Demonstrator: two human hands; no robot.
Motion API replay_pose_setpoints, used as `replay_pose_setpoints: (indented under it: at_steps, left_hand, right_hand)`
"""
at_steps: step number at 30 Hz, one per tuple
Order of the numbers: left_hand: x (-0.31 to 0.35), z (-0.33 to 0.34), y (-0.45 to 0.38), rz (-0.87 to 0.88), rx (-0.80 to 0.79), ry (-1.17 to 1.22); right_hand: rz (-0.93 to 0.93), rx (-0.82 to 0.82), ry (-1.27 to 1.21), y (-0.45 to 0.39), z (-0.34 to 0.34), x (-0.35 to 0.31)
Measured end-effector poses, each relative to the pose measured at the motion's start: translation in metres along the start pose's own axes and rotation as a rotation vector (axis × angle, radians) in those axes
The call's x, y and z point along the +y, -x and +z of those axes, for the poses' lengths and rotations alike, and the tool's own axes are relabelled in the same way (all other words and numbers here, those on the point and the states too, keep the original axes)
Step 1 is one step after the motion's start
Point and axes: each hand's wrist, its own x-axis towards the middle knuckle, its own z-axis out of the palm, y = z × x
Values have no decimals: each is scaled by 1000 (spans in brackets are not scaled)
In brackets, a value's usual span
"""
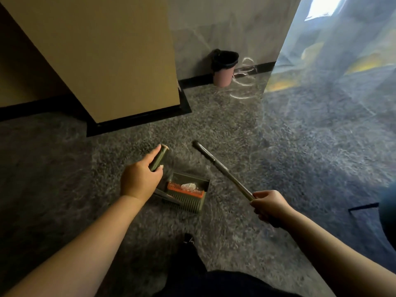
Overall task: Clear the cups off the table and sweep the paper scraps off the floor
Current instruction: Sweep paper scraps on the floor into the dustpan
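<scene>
My left hand (140, 180) grips the green handle (159, 156) of a dustpan (188, 192) that hangs low over the grey carpet. Inside the green pan, behind its orange comb strip, lies a white paper scrap (189, 186). My right hand (270, 207) grips the lower part of a thin metal broom pole (220, 169), which slants up and to the left above the floor. The broom's head is out of view. No cups or table show.
A pink waste bin (224, 68) with a black liner stands against the marble wall at the back. A tan cabinet or pillar (102, 56) with a black base rises at the left. A glass wall (334, 50) runs along the right. My dark-clothed leg and shoe (189, 243) are below.
</scene>
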Motion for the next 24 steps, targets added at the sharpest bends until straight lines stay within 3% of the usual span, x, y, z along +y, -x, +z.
replay_pose_setpoints:
  at_steps: [11, 24]
  left_hand:
    - [84, 41, -232, 202, -74, -54]
    - [217, 128, -474, 158, -5, 36]
  right_hand:
    - [31, 62, -126, -130, -51, -124]
    - [-6, 52, -137, -328, -197, -282]
